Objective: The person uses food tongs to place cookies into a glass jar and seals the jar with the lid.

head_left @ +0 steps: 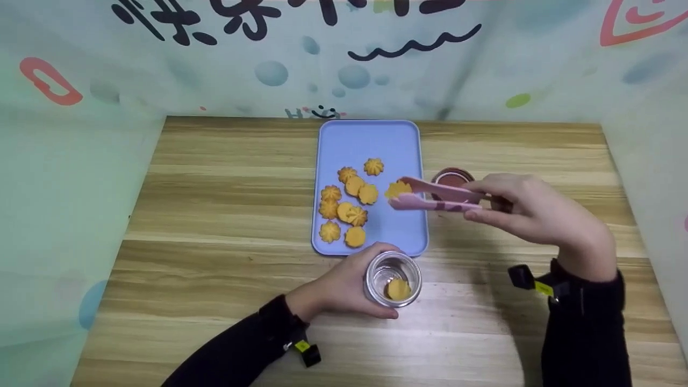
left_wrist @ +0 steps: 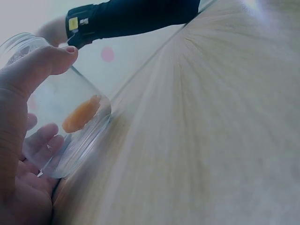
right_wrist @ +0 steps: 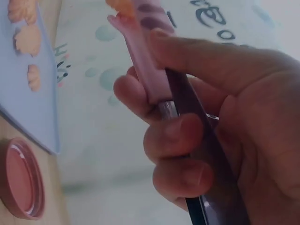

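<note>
My left hand (head_left: 352,285) grips a clear glass jar (head_left: 376,296) from its left side, fingers and thumb around it. One cookie (head_left: 398,289) lies at the bottom of the jar; the left wrist view shows this cookie (left_wrist: 81,114) through the glass. In my right hand (head_left: 529,212) is a pair of pink tongs (head_left: 438,191), gripped by dark handles that show in the right wrist view. Between the tongs' tips a flower-shaped cookie (head_left: 398,190) is pinched above the tray's right edge. Several more cookies (head_left: 355,236) lie on the blue tray (head_left: 395,145).
A reddish round lid (head_left: 452,173) lies on the wood-grain table (head_left: 226,215) right of the tray, partly hidden beneath the tongs. A printed backdrop (head_left: 215,80) stands behind the table, with side panels at left and right.
</note>
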`<state>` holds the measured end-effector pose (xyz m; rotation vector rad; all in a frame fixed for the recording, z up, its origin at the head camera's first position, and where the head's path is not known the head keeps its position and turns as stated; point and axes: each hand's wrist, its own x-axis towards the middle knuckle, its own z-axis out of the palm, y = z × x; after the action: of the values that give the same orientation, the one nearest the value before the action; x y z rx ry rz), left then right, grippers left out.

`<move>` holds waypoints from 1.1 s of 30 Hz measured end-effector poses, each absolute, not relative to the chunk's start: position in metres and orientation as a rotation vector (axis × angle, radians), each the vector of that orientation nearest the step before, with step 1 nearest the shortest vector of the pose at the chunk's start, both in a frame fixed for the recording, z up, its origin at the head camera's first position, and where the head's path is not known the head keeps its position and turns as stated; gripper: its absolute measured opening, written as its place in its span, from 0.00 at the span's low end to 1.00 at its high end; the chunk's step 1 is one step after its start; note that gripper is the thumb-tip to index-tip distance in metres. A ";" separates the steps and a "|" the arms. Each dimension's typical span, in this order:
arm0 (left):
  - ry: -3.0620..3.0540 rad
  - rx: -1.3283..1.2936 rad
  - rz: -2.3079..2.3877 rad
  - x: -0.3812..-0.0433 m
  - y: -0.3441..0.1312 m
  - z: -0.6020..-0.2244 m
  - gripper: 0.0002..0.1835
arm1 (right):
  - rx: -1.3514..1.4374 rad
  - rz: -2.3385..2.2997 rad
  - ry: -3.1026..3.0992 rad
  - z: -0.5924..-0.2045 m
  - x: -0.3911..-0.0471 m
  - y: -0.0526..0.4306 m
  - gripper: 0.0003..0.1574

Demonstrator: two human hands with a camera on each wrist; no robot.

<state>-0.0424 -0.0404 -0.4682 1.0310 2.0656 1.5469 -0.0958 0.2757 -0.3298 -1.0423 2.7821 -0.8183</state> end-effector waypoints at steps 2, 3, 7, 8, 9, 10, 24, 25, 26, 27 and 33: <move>2.069 1.024 1.542 -0.041 -0.041 -0.465 0.52 | -1.108 -0.854 2.745 -0.326 -0.088 0.276 0.18; 2.075 1.021 1.537 -0.041 -0.040 -0.465 0.53 | -1.150 -0.868 2.726 -0.325 -0.084 0.276 0.19; 2.125 1.001 1.491 -0.042 -0.039 -0.477 0.55 | -1.304 -0.903 2.576 -0.323 -0.073 0.275 0.24; 2.126 0.996 1.482 -0.042 -0.038 -0.479 0.55 | -1.318 -0.905 2.535 -0.324 -0.071 0.275 0.24; 2.125 0.988 1.472 -0.042 -0.038 -0.481 0.55 | -1.323 -0.899 2.500 -0.324 -0.069 0.275 0.25; 2.122 0.983 1.465 -0.042 -0.038 -0.482 0.55 | -1.327 -0.896 2.467 -0.324 -0.067 0.274 0.25; 2.095 1.047 1.501 -0.045 -0.040 -0.482 0.52 | -1.324 -0.823 2.414 -0.322 -0.061 0.263 0.21; 2.094 1.052 1.503 -0.045 -0.040 -0.482 0.52 | -1.307 -0.807 2.429 -0.321 -0.060 0.262 0.21; 2.096 1.055 1.503 -0.045 -0.040 -0.482 0.52 | -1.292 -0.789 2.441 -0.321 -0.059 0.261 0.21; 2.097 1.058 1.504 -0.045 -0.040 -0.482 0.52 | -1.281 -0.771 2.452 -0.321 -0.059 0.261 0.21; 2.091 1.066 1.510 -0.045 -0.039 -0.482 0.52 | -1.248 -0.719 2.473 -0.321 -0.055 0.258 0.21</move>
<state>-0.0453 -0.0392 -0.4818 1.0659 2.0908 1.5101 -0.0552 0.2578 -0.3208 -1.2479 2.4735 -0.7185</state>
